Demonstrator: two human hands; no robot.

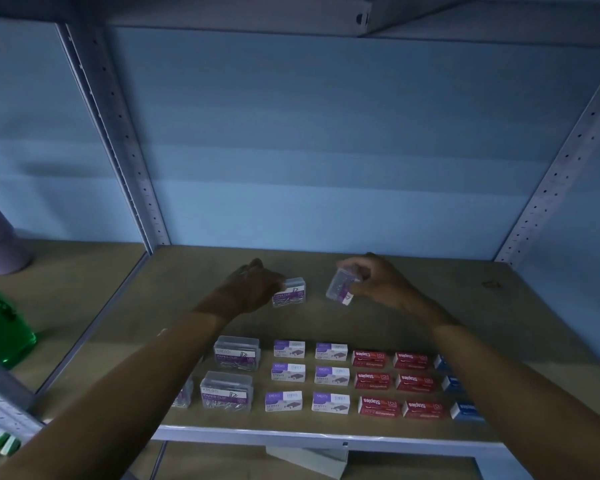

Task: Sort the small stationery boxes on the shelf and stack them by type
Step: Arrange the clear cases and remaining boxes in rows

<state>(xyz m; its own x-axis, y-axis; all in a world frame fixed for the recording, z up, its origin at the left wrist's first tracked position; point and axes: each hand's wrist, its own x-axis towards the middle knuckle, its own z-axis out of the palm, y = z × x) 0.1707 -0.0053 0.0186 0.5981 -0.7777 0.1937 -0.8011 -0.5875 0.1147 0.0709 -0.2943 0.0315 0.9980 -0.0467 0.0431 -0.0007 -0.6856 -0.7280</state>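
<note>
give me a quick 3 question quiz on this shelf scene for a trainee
1. True or false: the right hand holds a clear paper clip box lifted and tilted.
2. Which boxes lie between the purple-and-white staple boxes and the blue boxes? A) red staple boxes B) green boxes C) black boxes
3. What does the left hand grip?

Key: 1 true; 2 A, the red staple boxes; 3 a paper clip box resting on the shelf.
</note>
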